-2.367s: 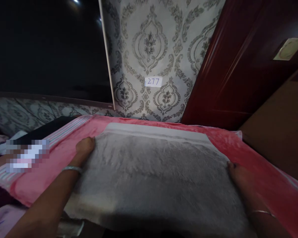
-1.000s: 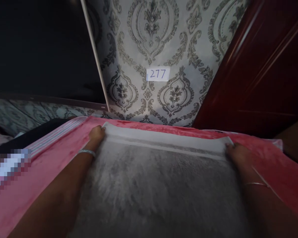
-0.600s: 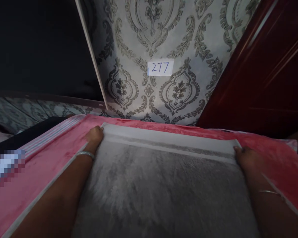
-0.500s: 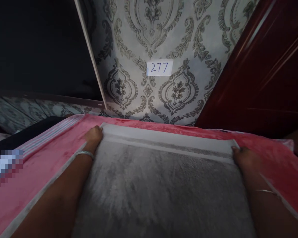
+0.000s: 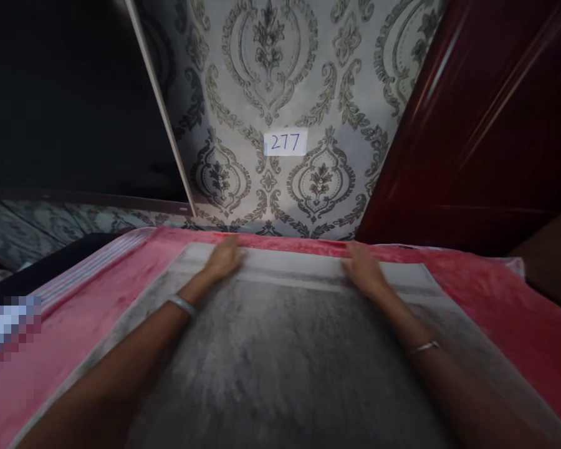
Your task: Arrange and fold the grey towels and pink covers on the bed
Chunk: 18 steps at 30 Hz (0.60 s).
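A grey towel point(image 5: 280, 349) with a pale band along its far end lies spread flat before me. My left hand point(image 5: 223, 257) is at the far edge, left of the middle, its fingers stretched forward and somewhat blurred. On the right part of the same edge is my right hand point(image 5: 364, 268), also smeared by motion, thumb and fingers apart. Neither hand visibly pinches the towel; whether the fingertips touch it is unclear. Both far corners of the towel lie free of my hands.
Under the towel is a pink-red plush cloth point(image 5: 477, 287) with a striped border at left. A dark screen point(image 5: 75, 106) stands at the back left, a dark red glossy panel point(image 5: 495, 125) at the right. The patterned wall point(image 5: 271, 193) bears a white label point(image 5: 285, 142) reading 277.
Both hands have let go of the towel's far corners and moved inward along its far edge. The towel now lies flat at those corners. The view has shifted slightly.
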Tool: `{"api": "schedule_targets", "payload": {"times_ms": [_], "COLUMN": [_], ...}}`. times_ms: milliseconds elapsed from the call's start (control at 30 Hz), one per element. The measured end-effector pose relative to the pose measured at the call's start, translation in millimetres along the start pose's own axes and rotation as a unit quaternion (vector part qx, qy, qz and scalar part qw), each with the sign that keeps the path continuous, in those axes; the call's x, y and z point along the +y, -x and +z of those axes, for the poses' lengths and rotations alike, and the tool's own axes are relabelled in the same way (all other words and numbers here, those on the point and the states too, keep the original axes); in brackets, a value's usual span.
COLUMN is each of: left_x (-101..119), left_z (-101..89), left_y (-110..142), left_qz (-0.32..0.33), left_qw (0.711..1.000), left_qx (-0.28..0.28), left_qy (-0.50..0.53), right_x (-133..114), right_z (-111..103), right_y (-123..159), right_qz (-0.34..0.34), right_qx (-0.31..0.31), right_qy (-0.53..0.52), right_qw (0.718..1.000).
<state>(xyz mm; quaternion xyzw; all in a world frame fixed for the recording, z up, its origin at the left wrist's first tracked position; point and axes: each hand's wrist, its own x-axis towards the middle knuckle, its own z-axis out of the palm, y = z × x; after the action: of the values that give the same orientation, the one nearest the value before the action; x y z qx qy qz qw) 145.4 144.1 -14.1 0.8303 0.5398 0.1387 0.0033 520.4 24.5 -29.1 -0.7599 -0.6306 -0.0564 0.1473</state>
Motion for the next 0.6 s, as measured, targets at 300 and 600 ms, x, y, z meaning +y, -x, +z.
{"api": "schedule_targets", "payload": {"times_ms": [300, 600], "left_x": [74, -95], "left_z": [61.2, -19.1], "left_y": [11, 47], "left_qz": [0.189, -0.067], "left_qw": [0.974, 0.991], "left_qx": [-0.123, -0.012], "left_qy": [0.028, -0.119], "right_x": [-97, 112], "right_z": [42, 18], "right_y": [9, 46], "right_qz": [-0.131, 0.144], "right_qx": [-0.174, -0.157], "right_qy": [-0.034, 0.045], "right_qw": [0.975, 0.976]}}
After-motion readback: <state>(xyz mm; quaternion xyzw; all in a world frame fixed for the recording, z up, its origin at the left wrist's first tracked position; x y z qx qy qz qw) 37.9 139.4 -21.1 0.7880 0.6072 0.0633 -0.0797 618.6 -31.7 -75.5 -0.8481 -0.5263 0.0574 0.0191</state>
